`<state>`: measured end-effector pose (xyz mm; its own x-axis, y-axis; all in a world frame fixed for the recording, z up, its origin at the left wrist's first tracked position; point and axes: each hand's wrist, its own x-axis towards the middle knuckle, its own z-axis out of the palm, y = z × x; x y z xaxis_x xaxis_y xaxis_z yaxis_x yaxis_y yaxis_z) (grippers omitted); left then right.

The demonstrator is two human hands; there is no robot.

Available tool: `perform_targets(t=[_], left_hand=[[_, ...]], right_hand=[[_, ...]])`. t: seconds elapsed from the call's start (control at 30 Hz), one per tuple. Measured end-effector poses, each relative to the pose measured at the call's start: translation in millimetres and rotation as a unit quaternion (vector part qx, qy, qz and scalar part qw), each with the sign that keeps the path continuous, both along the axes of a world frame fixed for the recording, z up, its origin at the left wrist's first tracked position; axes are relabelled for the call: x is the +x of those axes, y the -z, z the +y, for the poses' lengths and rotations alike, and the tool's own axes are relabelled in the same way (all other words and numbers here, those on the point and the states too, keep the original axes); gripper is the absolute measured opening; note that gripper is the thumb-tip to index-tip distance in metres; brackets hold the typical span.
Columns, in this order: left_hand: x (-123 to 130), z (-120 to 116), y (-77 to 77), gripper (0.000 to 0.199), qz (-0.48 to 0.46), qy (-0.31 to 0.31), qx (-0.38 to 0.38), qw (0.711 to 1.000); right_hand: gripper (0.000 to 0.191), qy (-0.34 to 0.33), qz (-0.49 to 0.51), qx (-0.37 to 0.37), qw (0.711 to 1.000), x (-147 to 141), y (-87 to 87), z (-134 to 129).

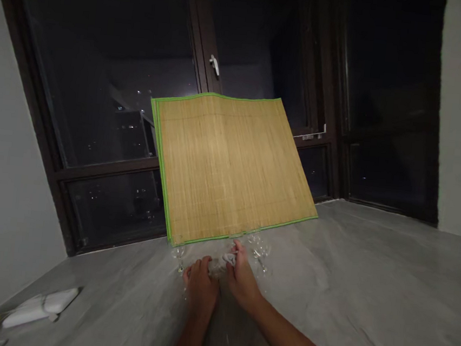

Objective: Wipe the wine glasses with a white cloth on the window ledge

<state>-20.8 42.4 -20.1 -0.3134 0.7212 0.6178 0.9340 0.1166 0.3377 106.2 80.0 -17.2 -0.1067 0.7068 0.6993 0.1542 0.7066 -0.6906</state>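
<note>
One clear glass vessel (pixel 216 268), pretty see-through, blurry outline; left hand (pixel 202 287) curled snug round it, right hand (pixel 241 276) pinching crumpled grayish-white cloth (pixel 229 258).

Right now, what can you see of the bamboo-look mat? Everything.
The mat looks like thin tan slats, woven or pressed, with bright green edging; along its left side the edging shows several lines, so possibly folded or stacked. It stands leaning back, roughly rectangular, top edge slightly wavy, lower edge on the grey surface, before the dark window. Neither hand appears to touch it.
</note>
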Motion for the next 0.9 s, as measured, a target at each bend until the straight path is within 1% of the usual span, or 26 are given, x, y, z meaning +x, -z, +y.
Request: perform_targets(t=[0.03,0.1,0.2,0.27,0.33,0.43,0.53,0.6,0.67,0.73,0.8,0.9], left_hand=[[0,0,-0.1,0.047,0.005,0.004,0.002,1.0],[-1,0,0.0,0.049,0.016,0.012,0.007,1.0],[-1,0,-0.4,0.048,0.024,0.01,0.001,1.0],[-1,-1,-1.0,0.048,0.028,0.003,-0.005,1.0],[0,-1,-1.9,0.047,0.036,0.0,-0.009,0.999],[2,-2,-3.1,0.047,0.044,0.0,-0.016,0.999],[3,-2,-3.3,0.045,0.028,-0.008,-0.028,0.999],[4,-1,-2.5,0.042,0.012,-0.012,-0.029,0.999],[4,0,-1.2,0.039,0.003,-0.009,-0.025,1.0],[4,1,-0.1,0.038,0.003,-0.003,-0.019,1.0],[4,1,0.2,0.04,0.014,0.005,-0.011,1.0],[7,-1,-1.1,0.042,0.033,0.012,-0.009,0.999]], right_hand=[[0.059,0.01,0.003,0.002,1.0,0,1.6,1],[0.062,0.016,-0.007,-0.017,1.0,0,2.8,2],[0.063,-0.01,-0.067,-0.072,0.995,4,-1.2,-2],[0.063,-0.018,-0.104,-0.094,0.99,6,-5.9,-7],[0.062,0.003,-0.119,-0.094,0.989,6,-9.6,-11],[0.062,0.035,-0.117,-0.072,0.99,5,-11.2,-13],[0.061,0.039,-0.109,-0.031,0.993,5,-10.6,-13],[0.059,0.029,-0.109,-0.01,0.994,6,-11.3,-13],[0.057,0.002,-0.119,-0.013,0.993,9,-13.3,-14],[0.055,-0.016,-0.134,-0.033,0.99,11,-15.3,-14],[0.05,-0.008,-0.148,-0.055,0.987,12,-15.7,-12],[0.04,0.027,-0.17,-0.071,0.983,12,-12.4,-6]])
